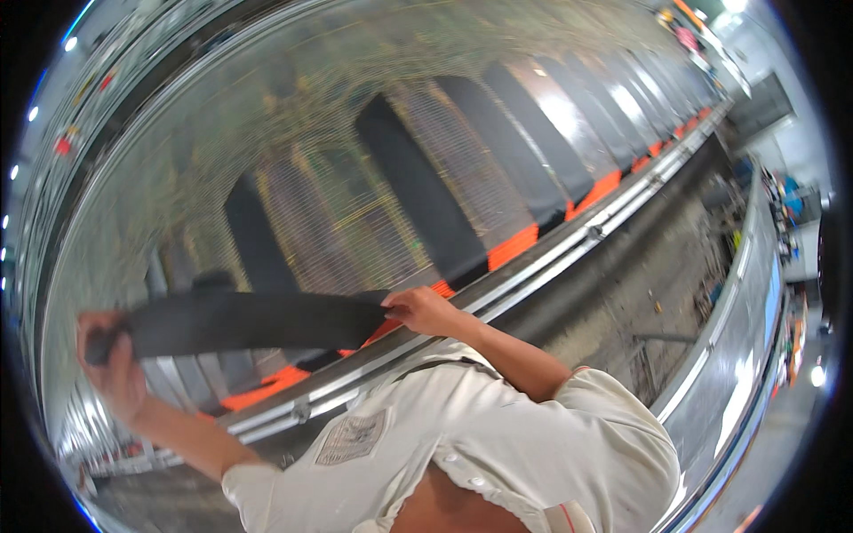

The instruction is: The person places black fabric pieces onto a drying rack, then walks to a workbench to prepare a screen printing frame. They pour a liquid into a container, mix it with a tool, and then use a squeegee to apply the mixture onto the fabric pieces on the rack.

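Observation:
A long black flexible strip (pixel 253 322) stretches sideways between my hands, above a long work surface covered in fine mesh (pixel 311 204). My left hand (pixel 115 360), blurred, grips the strip's left end. My right hand (pixel 418 311) pinches the other end near the surface's near edge, fingers curled round it. Beyond the held strip, several dark, long pieces with rounded far ends (pixel 413 182) lie in a row across the mesh surface. Orange bands (pixel 511 247) show along their near ends.
A double metal rail (pixel 591 233) runs along the near edge, close to my body. A dark gap (pixel 649 275) separates it from a curved metal bench (pixel 737 320) at the right. Small colourful objects (pixel 686 35) sit at the far end. Another railed structure (pixel 98 107) is at the left.

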`<state>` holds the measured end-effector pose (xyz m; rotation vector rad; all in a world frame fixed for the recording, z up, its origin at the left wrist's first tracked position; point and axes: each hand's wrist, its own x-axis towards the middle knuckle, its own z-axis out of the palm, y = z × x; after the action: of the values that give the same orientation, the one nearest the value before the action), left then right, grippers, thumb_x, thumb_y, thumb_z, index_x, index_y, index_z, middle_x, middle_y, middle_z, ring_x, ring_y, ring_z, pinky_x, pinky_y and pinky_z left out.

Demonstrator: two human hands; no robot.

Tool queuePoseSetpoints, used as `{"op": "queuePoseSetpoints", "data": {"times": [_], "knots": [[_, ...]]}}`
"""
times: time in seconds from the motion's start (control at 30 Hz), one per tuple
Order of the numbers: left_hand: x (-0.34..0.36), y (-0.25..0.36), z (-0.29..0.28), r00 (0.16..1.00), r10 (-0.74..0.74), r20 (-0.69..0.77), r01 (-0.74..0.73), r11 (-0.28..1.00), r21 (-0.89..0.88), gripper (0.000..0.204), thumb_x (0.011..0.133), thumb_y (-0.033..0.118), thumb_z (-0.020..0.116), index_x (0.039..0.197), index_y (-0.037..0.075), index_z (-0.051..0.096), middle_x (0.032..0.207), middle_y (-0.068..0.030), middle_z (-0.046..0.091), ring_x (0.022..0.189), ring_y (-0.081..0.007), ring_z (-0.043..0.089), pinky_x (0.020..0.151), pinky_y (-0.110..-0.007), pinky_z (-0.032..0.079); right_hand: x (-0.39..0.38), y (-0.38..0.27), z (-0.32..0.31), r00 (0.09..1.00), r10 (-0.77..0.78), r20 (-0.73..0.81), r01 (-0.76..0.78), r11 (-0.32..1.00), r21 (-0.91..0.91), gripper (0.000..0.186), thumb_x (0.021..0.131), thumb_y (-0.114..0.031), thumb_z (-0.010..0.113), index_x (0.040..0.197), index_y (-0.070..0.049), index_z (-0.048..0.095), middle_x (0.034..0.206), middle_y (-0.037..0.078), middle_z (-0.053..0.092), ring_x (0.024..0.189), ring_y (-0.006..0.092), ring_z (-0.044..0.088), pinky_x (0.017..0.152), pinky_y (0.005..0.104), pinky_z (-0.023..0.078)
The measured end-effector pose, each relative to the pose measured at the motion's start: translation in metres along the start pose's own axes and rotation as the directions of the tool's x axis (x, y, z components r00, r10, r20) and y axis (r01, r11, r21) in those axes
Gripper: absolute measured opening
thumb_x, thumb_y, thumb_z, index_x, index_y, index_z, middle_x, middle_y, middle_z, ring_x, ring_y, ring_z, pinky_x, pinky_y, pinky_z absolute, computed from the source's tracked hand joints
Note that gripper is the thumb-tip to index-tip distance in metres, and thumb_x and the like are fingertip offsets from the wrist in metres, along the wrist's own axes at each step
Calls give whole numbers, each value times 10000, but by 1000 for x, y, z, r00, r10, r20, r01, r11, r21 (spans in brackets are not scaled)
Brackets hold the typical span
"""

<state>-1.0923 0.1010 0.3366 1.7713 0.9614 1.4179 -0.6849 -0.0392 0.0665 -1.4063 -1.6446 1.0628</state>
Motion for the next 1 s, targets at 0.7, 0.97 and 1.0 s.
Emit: {"op": "queuePoseSetpoints", "data": {"times": [0.7, 0.97, 1.0], "knots": [[21, 49, 45, 948, 164, 274, -226, 950, 213, 469, 911, 114, 734, 1311, -81, 586, 955, -63, 571, 826, -154, 551, 709, -287, 455, 6, -31, -64, 999, 23, -27, -24, 999, -31, 201, 933, -92, 669, 1128, -46, 651, 822, 196, 676, 737, 406, 650, 646, 430, 497], [29, 53, 11, 929, 307, 208, -323, 946, 43, 285, 849, 144, 796, 1045, 8, 640, 953, -112, 575, 787, -191, 535, 672, -302, 432, -3, -50, -83, 998, 46, -53, -43, 997, 63, 146, 967, -46, 626, 1105, 0, 642, 796, 188, 666, 682, 292, 644, 671, 360, 505], [29, 50, 12, 927, 321, 196, -338, 939, 60, 278, 856, 141, 788, 1054, 11, 642, 958, -114, 575, 784, -189, 529, 668, -303, 429, -6, -46, -81, 997, -20, -70, 27, 994, 104, 146, 968, -42, 625, 1107, -1, 645, 795, 187, 665, 681, 270, 640, 678, 347, 508]]}}
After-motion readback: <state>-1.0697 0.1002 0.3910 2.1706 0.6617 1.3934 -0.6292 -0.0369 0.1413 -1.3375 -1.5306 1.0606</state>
